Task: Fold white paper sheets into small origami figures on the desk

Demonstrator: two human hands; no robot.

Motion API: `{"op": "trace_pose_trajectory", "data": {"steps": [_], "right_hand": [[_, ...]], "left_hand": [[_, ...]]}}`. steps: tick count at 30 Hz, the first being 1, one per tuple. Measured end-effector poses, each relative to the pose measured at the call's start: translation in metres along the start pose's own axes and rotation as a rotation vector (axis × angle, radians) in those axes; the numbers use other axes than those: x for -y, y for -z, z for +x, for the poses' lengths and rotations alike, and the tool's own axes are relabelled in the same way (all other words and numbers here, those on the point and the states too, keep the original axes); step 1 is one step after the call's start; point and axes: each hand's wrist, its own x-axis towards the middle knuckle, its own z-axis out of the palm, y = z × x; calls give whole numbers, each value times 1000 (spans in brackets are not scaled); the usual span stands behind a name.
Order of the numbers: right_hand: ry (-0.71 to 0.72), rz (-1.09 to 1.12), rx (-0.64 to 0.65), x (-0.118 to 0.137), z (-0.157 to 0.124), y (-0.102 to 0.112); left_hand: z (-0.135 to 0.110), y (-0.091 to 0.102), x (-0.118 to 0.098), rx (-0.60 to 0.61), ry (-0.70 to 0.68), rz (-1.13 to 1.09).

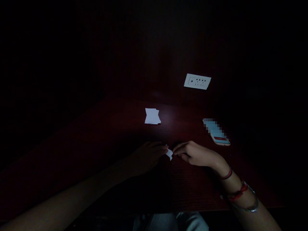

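A small piece of folded white paper [169,154] lies on the dark red table between my two hands. My left hand [150,155] is in shadow, its fingers stretched out and their tips resting on the paper's left side. That hand's thumb is hard to make out. My right hand [192,153] has its fingers bent and drawn together, with the fingertips at the paper's right edge. Beyond my hands, a small pile of white paper sheets [152,116] with notched sides rests on the table.
To the right lies a phone [216,132] with its screen lit and partly blurred out. A white power socket [197,81] is set in the dark wall behind the table [96,128]. The table's front edge runs above my legs [168,222]. Both sides are very dark.
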Motion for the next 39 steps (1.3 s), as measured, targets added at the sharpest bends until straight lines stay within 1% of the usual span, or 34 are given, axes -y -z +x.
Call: {"op": "trace_pose_trajectory", "data": {"steps": [3, 6, 9, 13, 17, 22, 25, 28, 32, 35, 39], "right_hand": [[-25, -49, -13, -1, -2, 3], [-66, -90, -97, 0, -1, 5], [-102, -77, -168, 3, 4, 3], [-122, -82, -166, 5, 10, -8], [-125, -82, -156, 2, 11, -15], [-116, -33, -197, 5, 11, -10], [-130, -5, -220, 11, 11, -10], [-188, -33, -249, 15, 14, -19], [-222, -46, -246, 14, 19, -32], [-232, -116, -280, 14, 21, -32], [-224, -322, -372, 19, 20, -20]], "left_hand": [[-2, 2, 0, -28, -8, -20], [-4, 5, 2, -53, -16, -58], [-4, 9, 4, -93, -2, -111], [-1, 15, 8, -155, 108, -144], [2, 18, 10, -167, 176, -144], [3, 16, 9, -151, 146, -192], [2, 16, 10, -166, 144, -211], [3, 19, 10, -169, 153, -189], [4, 22, 10, -172, 163, -153], [4, 23, 8, -174, 160, -147], [4, 22, 9, -218, 152, -145]]}}
